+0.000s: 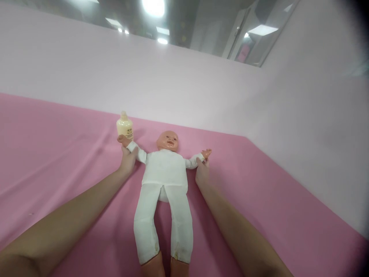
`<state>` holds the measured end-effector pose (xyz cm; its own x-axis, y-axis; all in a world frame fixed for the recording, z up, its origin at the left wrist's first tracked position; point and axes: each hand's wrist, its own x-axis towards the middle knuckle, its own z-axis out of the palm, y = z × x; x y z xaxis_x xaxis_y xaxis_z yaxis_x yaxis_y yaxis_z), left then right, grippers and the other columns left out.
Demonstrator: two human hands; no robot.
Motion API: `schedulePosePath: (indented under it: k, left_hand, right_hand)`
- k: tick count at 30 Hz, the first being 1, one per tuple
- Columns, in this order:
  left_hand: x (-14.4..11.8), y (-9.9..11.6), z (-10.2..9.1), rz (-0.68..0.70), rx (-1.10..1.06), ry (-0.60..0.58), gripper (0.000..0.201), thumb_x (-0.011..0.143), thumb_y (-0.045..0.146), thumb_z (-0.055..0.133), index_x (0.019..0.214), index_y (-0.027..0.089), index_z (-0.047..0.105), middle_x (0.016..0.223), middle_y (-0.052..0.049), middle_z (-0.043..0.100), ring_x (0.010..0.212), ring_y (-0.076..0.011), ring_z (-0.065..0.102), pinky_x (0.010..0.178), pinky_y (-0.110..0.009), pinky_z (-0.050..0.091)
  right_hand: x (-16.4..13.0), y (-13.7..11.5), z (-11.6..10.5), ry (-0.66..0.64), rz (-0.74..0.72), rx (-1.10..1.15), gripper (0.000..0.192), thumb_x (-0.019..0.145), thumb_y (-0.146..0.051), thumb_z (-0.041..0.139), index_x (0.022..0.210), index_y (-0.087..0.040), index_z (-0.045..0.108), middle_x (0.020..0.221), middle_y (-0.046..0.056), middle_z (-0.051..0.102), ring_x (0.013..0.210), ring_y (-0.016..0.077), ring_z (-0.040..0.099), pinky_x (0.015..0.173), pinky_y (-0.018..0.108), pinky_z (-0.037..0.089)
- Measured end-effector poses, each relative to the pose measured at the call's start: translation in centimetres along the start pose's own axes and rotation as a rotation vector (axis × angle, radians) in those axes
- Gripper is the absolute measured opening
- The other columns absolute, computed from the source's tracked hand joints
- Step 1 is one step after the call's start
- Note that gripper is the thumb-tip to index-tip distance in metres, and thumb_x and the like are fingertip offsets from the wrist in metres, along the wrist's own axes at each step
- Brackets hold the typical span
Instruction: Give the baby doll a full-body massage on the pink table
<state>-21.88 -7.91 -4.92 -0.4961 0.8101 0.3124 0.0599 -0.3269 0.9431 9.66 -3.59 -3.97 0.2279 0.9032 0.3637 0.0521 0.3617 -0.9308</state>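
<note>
A baby doll (165, 169) with a white cloth body lies face up, its arms spread to both sides and its feet toward me. My left hand (127, 158) is closed around the doll's forearm on the left, just below its plastic hand. On the other side my right hand (202, 170) grips the opposite forearm near the wrist. Both of the doll's arms are raised outward at about shoulder height. Behind the doll's hand on the left stands a pale yellow bottle (125, 126), upright and partly covered by that hand. The ends of the doll's feet are cut off by the frame.
Pink, slightly wrinkled sheeting (72, 138) covers the surface under the doll. White walls (173, 84) rise at the back and on the right. Above the back wall, a glass window (196, 27) reflects several ceiling lights.
</note>
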Motion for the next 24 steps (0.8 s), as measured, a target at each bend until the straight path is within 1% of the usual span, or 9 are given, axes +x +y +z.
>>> schedulePosePath:
  k: [3, 5, 7, 10, 13, 16, 20, 22, 24]
  left_hand:
    - [0.2, -0.6, -0.2, -0.022, -0.012, 0.023, 0.046, 0.088, 0.036, 0.05, 0.13, 0.032, 0.03, 0.137, -0.008, 0.048, 0.123, -0.0225, 0.053, 0.097, -0.041, 0.051]
    - [0.1, -0.3, -0.1, 0.011, 0.002, 0.023, 0.049, 0.088, 0.034, 0.05, 0.132, 0.033, 0.03, 0.137, -0.007, 0.048, 0.123, -0.0226, 0.053, 0.097, -0.04, 0.051]
    - [-0.2, 0.4, 0.0, 0.059, 0.028, -0.019, 0.056, 0.087, 0.032, 0.052, 0.137, 0.034, 0.028, 0.14, -0.007, 0.047, 0.125, -0.0231, 0.051, 0.099, -0.041, 0.049]
    - [-1.0, 1.8, 0.4, 0.131, 0.118, -0.18, 0.061, 0.086, 0.026, 0.051, 0.143, 0.032, 0.03, 0.143, -0.006, 0.046, 0.129, -0.0247, 0.048, 0.106, -0.043, 0.043]
    - [-1.8, 2.8, 0.9, 0.282, 0.281, -0.381, 0.054, 0.083, 0.016, 0.045, 0.136, 0.026, 0.046, 0.136, -0.007, 0.052, 0.128, -0.0253, 0.046, 0.112, -0.046, 0.034]
    - [-2.2, 3.1, 1.5, 0.433, 0.43, -0.503, 0.051, 0.079, 0.01, 0.041, 0.124, 0.025, 0.059, 0.124, -0.006, 0.059, 0.121, -0.0244, 0.05, 0.111, -0.047, 0.034]
    - [-2.4, 3.3, 1.8, 0.463, 0.475, -0.514, 0.048, 0.081, 0.011, 0.041, 0.121, 0.027, 0.062, 0.121, -0.006, 0.061, 0.117, -0.0248, 0.052, 0.109, -0.048, 0.036]
    - [-2.4, 3.3, 1.6, 0.413, 0.434, -0.479, 0.049, 0.081, 0.012, 0.043, 0.125, 0.026, 0.058, 0.125, -0.007, 0.059, 0.121, -0.0256, 0.05, 0.11, -0.049, 0.035]
    - [-2.3, 3.0, 1.3, 0.312, 0.343, -0.388, 0.052, 0.083, 0.016, 0.045, 0.134, 0.026, 0.049, 0.133, -0.007, 0.054, 0.126, -0.0258, 0.047, 0.111, -0.048, 0.035]
  right_hand:
    - [0.2, 0.4, -0.2, 0.018, 0.033, 0.008, 0.072, 0.082, -0.035, 0.046, 0.149, -0.031, 0.018, 0.154, 0.009, 0.03, 0.14, 0.0276, 0.036, 0.109, 0.056, 0.038]
    - [-0.2, -0.4, -0.1, -0.003, -0.033, -0.001, 0.07, 0.084, -0.035, 0.046, 0.148, -0.034, 0.019, 0.155, 0.006, 0.028, 0.142, 0.0258, 0.033, 0.11, 0.053, 0.039]
    - [-1.0, -1.8, 0.1, -0.061, -0.12, -0.027, 0.068, 0.086, -0.035, 0.046, 0.149, -0.035, 0.02, 0.156, 0.003, 0.028, 0.142, 0.0243, 0.033, 0.111, 0.049, 0.038]
    - [-2.3, -3.8, 0.7, -0.207, -0.192, -0.093, 0.062, 0.087, -0.029, 0.048, 0.146, -0.031, 0.029, 0.151, 0.005, 0.038, 0.137, 0.0241, 0.04, 0.111, 0.049, 0.037]
    - [-2.9, -4.6, 1.0, -0.4, -0.275, -0.231, 0.048, 0.085, -0.019, 0.045, 0.132, -0.029, 0.051, 0.138, 0.004, 0.054, 0.13, 0.0227, 0.046, 0.113, 0.047, 0.034]
    - [-3.0, -4.4, 1.2, -0.514, -0.379, -0.327, 0.049, 0.081, -0.011, 0.041, 0.122, -0.03, 0.061, 0.13, 0.001, 0.059, 0.128, 0.0216, 0.047, 0.115, 0.046, 0.031]
    - [-2.8, -4.0, 1.2, -0.498, -0.388, -0.351, 0.055, 0.079, -0.009, 0.039, 0.125, -0.031, 0.058, 0.13, 0.001, 0.058, 0.128, 0.0216, 0.046, 0.114, 0.047, 0.032]
    - [-2.9, -4.0, 1.1, -0.483, -0.366, -0.344, 0.054, 0.08, -0.01, 0.039, 0.126, -0.03, 0.057, 0.131, 0.002, 0.057, 0.127, 0.0215, 0.047, 0.114, 0.046, 0.033]
    - [-2.9, -4.2, 1.1, -0.439, -0.319, -0.313, 0.052, 0.082, -0.013, 0.041, 0.13, -0.03, 0.054, 0.134, 0.003, 0.055, 0.128, 0.0214, 0.047, 0.113, 0.046, 0.034]
